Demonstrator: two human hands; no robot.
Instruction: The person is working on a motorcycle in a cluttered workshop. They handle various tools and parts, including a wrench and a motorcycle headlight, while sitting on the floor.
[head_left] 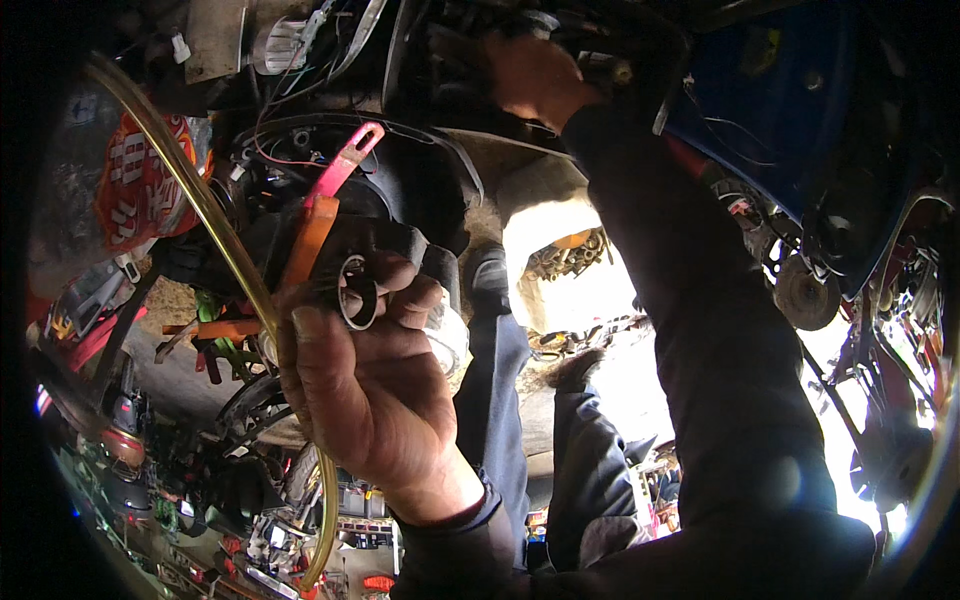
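Observation:
In the middle left of the head view my left hand [375,400] is palm up with its fingers curled. A thin metal ring [357,292] sits at those fingers. A clear yellowish hose [200,195] bends down past the thumb side of this hand; whether the hand grips it I cannot tell. Just beyond the fingers stands a slotted pink-and-orange bar [325,215], its lower end hidden behind the hand. My right hand [540,80] reaches far forward into dark machine parts at the top. Its fingers are in shadow and partly hidden.
A pale container [545,210] with small metal parts stands beyond my legs. A blue panel [770,110] hangs at the upper right, near cables and a round disc [806,292]. A red printed bag [150,180] lies at left. Tools and parts clutter the lower left floor.

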